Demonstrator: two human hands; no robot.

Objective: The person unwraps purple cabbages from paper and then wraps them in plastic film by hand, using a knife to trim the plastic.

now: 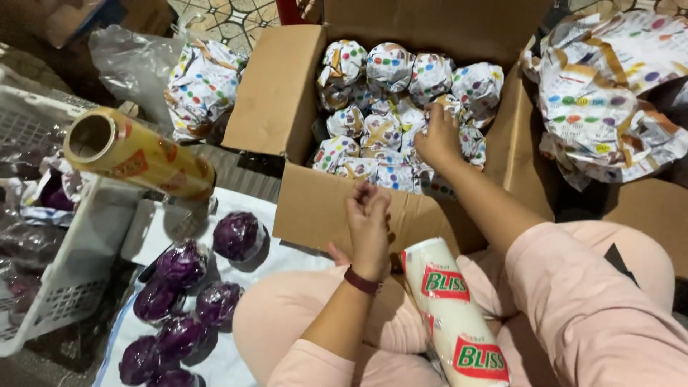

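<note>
Cardboard box (315,208) is sitting open on the floor in front of the seated person, filled with round bundles (380,132) wrapped in white paper printed with coloured dots. The wrapping is crumpled and twisted shut at the tops.

Right hand (438,136) is reaching into the box, fingers curled down over one wrapped bundle near the middle; whether it is gripping or only touching, I cannot tell.

Left hand (368,229) is hovering at the box's near wall, fingers loosely bent together, holding nothing visible.

A white roll (455,315) with red and green labels is lying across the person's lap. Purple cabbages (183,301) in clear film are lying on a white sheet at the left. A cling film roll (140,154) is resting on a white plastic basket (72,287).
</note>
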